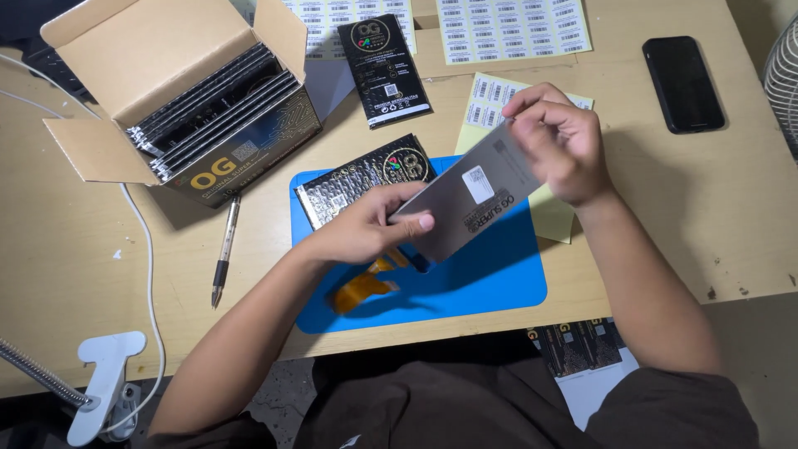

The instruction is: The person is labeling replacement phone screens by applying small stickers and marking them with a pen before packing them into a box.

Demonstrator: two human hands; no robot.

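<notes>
Blue silicone, a rectangular work mat (490, 287) lies on the pale wooden table (731, 208), and everything here is placed from it. Above the mat's middle both hands hold a flat grey rectangular panel (470, 208) with a small white sticker on its face, tilted so that its upper end rises toward the mat's far right corner. The left hand (362, 229) is closed on the panel's lower end, thumb laid flat along the edge and fingers curled beneath; the right hand (561, 141) pinches the upper end between bent fingers and thumb. An orange flat ribbon cable (362, 287) hangs from under the panel down onto the mat's near left part (where it joins the panel is hidden by the left hand). On the mat's far left corner rests a shiny black bubble-wrap pouch (353, 183) with a round emblem. Beyond the mat's far right corner lies a pale yellow sheet of barcode stickers (486, 104), partly covered by the right hand. To the far left of the mat stands an open brown cardboard box (166, 83) packed with flat black sleeves, and a slim pen (224, 245) lies just left of the mat. A black smartphone (683, 83) lies face up well to the right, beyond the mat.
</notes>
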